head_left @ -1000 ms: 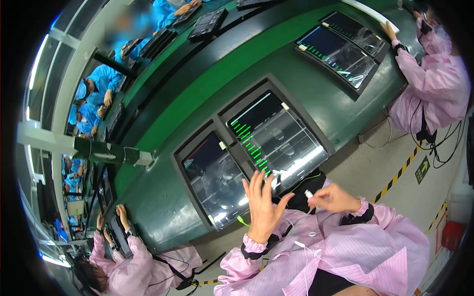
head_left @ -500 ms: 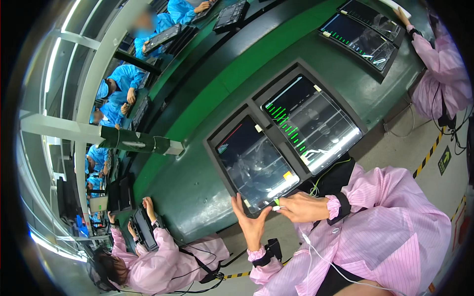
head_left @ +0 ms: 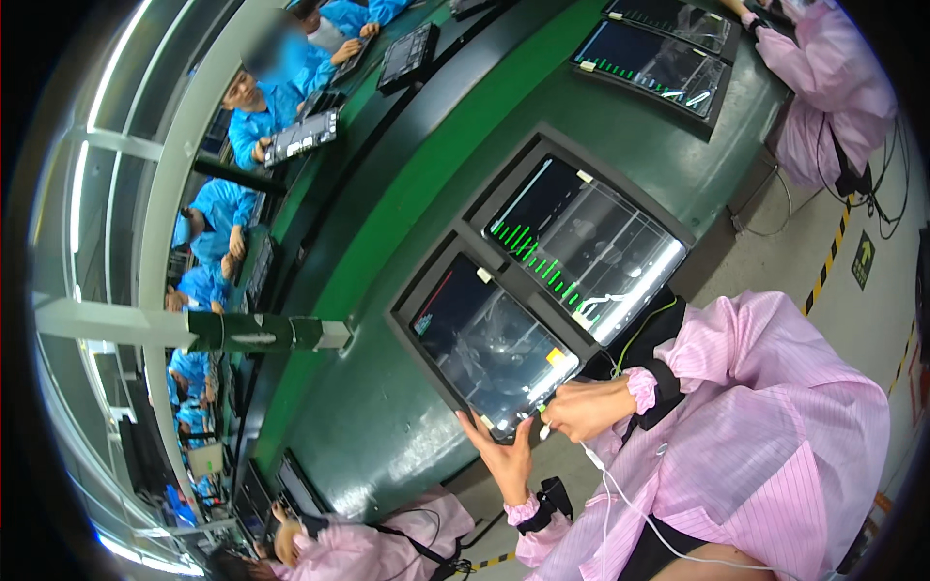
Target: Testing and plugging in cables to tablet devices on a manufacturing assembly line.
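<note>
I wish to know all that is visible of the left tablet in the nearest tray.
The left tablet is rectangular, with a glossy, glass-like front. Its lit screen is mostly dark, showing a red line near the upper left corner; it carries pale tabs and a yellow patch. It lies face up in the left compartment of the grey tray. The left hand is at its lower corner and the right hand by its near edge; contact is unclear.

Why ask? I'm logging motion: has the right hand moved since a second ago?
Yes: the right hand moved left, closer to the left screen.
</note>
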A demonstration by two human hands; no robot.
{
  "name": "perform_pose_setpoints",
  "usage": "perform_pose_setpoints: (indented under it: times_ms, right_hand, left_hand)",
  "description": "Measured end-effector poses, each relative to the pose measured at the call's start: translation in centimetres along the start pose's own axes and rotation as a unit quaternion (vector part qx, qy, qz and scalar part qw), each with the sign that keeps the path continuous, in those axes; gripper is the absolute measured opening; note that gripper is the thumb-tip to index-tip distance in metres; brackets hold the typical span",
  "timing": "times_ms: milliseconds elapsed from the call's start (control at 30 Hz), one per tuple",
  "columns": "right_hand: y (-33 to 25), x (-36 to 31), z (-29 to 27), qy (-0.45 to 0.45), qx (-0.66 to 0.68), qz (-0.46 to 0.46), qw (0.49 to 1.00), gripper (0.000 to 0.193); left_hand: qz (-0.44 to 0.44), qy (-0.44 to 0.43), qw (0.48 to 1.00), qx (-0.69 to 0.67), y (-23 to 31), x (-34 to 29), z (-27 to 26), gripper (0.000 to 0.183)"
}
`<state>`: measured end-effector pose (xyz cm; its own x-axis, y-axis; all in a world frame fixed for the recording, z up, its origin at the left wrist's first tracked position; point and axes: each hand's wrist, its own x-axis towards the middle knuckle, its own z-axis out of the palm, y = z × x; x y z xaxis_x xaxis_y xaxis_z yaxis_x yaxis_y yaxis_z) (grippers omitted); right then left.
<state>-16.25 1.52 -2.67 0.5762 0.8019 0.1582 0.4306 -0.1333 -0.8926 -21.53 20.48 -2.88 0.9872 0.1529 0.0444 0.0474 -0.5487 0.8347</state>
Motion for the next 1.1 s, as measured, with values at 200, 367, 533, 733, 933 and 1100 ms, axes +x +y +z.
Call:
perform_pose_setpoints:
  times_ms: [200,367,533,733,933,1100]
  right_hand:
    - [-1.2,-3.0,2.7,-0.124,0.077,-0.018,0.989,0.007]
    - [-3.0,-6.7,-5.9,0.263,-0.002,0.116,0.958,0.004]
    - [2.8,-13.6,-13.1,0.597,-0.239,0.345,0.684,0.025]
    - [5.1,-14.3,-15.0,0.512,-0.174,0.352,0.764,0.023]
    - [4.1,-6.1,-8.0,0.400,-0.117,0.227,0.880,0.012]
    - [3.7,6.7,-0.2,0.290,-0.014,0.127,0.949,0.015]
  left_hand:
    - [0.011,0.006,1.000,0.019,0.6,0.2,0.3,0.091]
    - [-0.004,0.158,0.980,-0.118,-0.8,0.9,-1.2,0.051]
    - [-0.139,0.171,0.968,-0.124,-2.7,1.8,-1.4,0.037]
    - [-0.085,0.178,0.976,0.093,-3.1,1.9,-1.8,0.041]
    - [-0.130,0.315,0.940,-0.001,-9.9,-0.5,-11.2,0.032]
    - [-0.065,0.637,0.766,0.056,-6.2,-1.8,-11.7,0.036]
